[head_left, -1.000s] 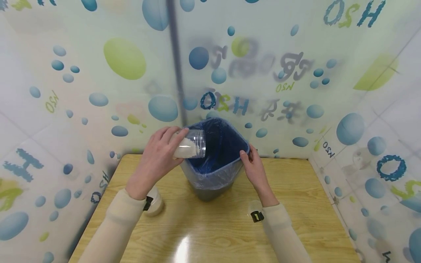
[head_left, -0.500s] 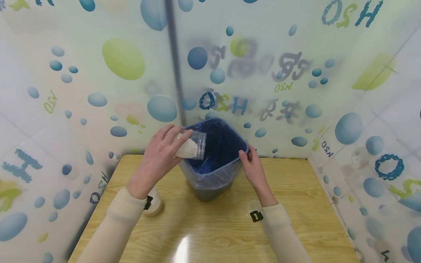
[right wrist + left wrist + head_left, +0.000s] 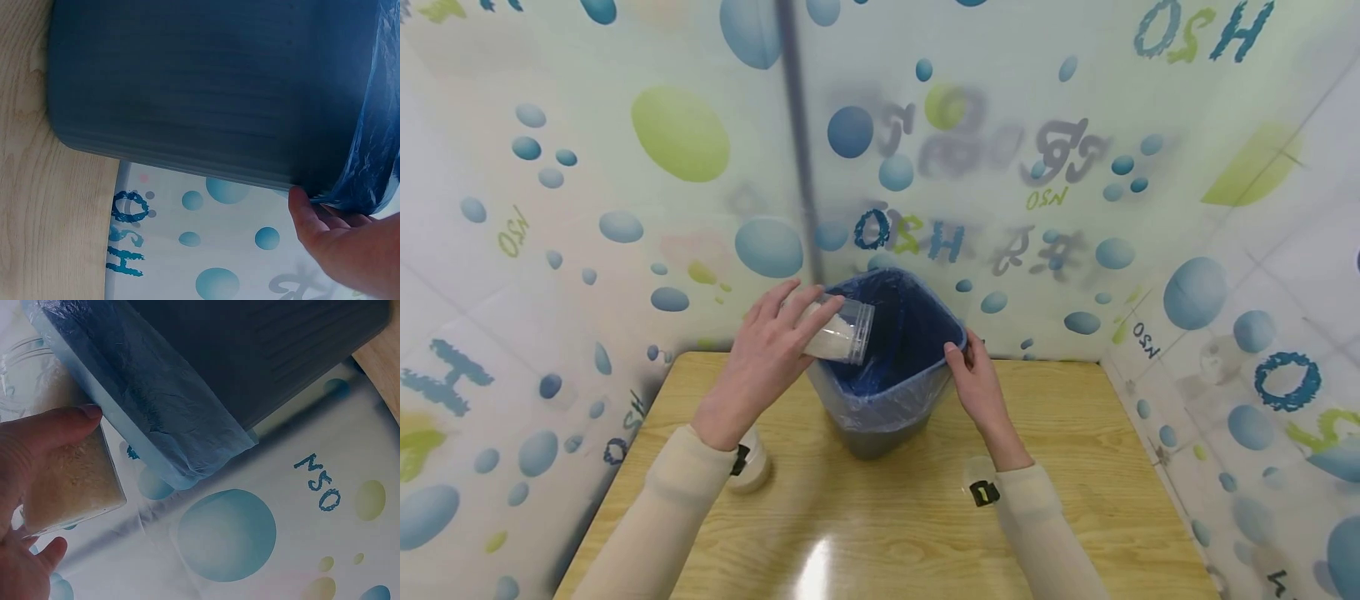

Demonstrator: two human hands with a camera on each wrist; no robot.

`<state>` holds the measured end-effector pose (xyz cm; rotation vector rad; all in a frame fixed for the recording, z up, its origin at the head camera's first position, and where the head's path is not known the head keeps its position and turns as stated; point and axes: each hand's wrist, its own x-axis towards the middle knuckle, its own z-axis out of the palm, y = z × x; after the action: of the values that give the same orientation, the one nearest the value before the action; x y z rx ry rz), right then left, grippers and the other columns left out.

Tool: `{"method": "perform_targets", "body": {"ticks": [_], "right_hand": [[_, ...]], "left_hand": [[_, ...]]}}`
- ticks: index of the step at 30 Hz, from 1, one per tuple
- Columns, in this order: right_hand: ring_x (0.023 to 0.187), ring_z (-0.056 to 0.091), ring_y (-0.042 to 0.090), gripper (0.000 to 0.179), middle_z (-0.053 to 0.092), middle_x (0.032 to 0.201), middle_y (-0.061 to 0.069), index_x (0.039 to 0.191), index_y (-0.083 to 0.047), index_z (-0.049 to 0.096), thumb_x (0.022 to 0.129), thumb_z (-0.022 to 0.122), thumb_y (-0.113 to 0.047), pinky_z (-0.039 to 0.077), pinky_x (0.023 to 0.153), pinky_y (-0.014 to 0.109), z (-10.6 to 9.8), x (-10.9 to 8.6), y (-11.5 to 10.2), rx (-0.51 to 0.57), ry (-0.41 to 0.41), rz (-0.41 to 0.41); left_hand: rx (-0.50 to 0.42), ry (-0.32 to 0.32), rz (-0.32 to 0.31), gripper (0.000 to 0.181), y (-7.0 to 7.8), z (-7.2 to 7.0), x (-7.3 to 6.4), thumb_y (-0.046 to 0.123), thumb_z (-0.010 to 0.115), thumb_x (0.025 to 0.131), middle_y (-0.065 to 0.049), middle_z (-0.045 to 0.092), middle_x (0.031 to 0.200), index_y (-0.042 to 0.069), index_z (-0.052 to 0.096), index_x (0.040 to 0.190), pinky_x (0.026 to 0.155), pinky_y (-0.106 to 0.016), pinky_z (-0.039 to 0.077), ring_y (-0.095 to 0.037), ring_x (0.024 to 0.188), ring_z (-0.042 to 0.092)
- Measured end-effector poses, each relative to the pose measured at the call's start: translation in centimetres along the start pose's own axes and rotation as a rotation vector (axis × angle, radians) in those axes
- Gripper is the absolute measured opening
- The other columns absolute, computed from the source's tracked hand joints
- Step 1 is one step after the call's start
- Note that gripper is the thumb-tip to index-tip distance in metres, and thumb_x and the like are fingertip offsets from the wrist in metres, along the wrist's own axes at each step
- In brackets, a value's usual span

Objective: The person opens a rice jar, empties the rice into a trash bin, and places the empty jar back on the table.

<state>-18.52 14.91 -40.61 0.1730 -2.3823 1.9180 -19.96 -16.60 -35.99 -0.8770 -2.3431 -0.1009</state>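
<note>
My left hand (image 3: 771, 342) grips a clear jar (image 3: 838, 329), tipped well over on its side. Its mouth points right, above the left rim of a blue trash bin (image 3: 880, 396) lined with a thin clear blue bag. Pale grains that look like rice (image 3: 75, 481) lie inside the jar, as the left wrist view shows up close. At the bin's right corner my right hand (image 3: 979, 379) holds the rim, thumb on the near side. In the right wrist view the right fingers (image 3: 300, 212) pinch the edge near the bag's fold. The inside bottom of the bin is dark.
Under my left wrist a whitish round container (image 3: 752, 471) stands on the wooden table (image 3: 880, 533), partly hidden by the arm. Beside my right wrist lies a small clear round object (image 3: 973, 471). A patterned curtain (image 3: 700, 225) closes in behind the bin and at both sides.
My left hand has shifted slightly right, and the jar's mouth has tipped a little lower over the bin. My right hand and the bin look unchanged.
</note>
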Motion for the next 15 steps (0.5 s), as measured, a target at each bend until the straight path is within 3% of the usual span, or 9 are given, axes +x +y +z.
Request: {"method": "perform_targets", "body": {"ticks": [15], "right_hand": [[0.149, 0.036, 0.039, 0.061, 0.034, 0.160, 0.031, 0.158, 0.012, 0.023, 0.111, 0.047, -0.019, 0.032, 0.120, 0.049, 0.10, -0.10, -0.19, -0.018, 0.019, 0.018]], "left_hand": [[-0.006, 0.000, 0.002, 0.100, 0.20, 0.18, 0.07, 0.008, 0.098, 0.067, -0.016, 0.048, 0.151, 0.018, 0.048, 0.153, 0.113, -0.060, 0.036, -0.042, 0.148, 0.033]]}}
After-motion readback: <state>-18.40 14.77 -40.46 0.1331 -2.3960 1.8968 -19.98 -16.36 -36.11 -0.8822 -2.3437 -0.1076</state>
